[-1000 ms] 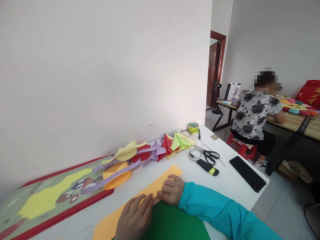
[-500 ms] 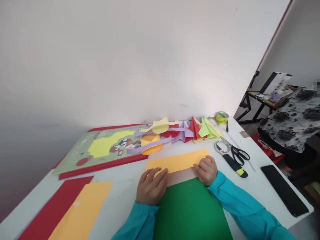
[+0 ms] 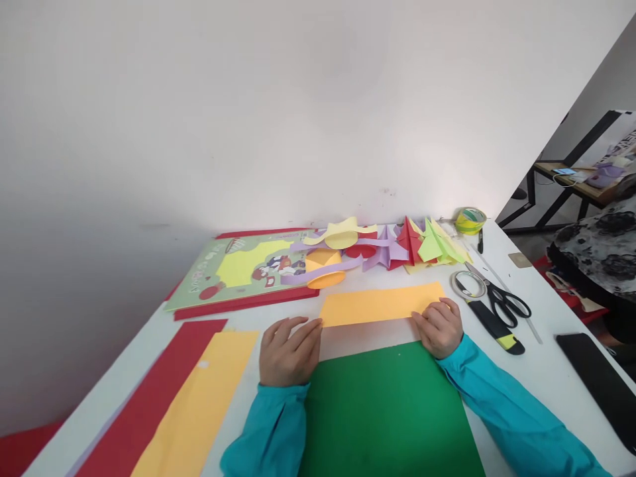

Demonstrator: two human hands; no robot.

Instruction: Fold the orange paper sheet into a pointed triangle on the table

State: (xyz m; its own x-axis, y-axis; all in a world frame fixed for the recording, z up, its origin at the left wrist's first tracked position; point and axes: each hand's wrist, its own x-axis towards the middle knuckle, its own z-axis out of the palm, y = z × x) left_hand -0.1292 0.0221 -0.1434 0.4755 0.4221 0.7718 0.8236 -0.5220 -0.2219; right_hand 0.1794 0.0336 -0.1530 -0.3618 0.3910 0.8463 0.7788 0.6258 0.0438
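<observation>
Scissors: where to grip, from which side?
By the black handles, I'd say, coming from above and the near right. The loops point toward the near right and the blades away to the far left. The black-and-yellow tool lies close on their left, so that side looks tighter.

Off-white wall (image 3: 318, 112) across far side, brighter mid-right, shadowed low left, faint smudges (image 3: 387, 192). White table (image 3: 527, 374) against it. Far right: grey wall (image 3: 603, 86), wood-top desk (image 3: 591, 191), black legs (image 3: 531, 187). Red surface (image 3: 32, 438) near left, unclear.
</observation>
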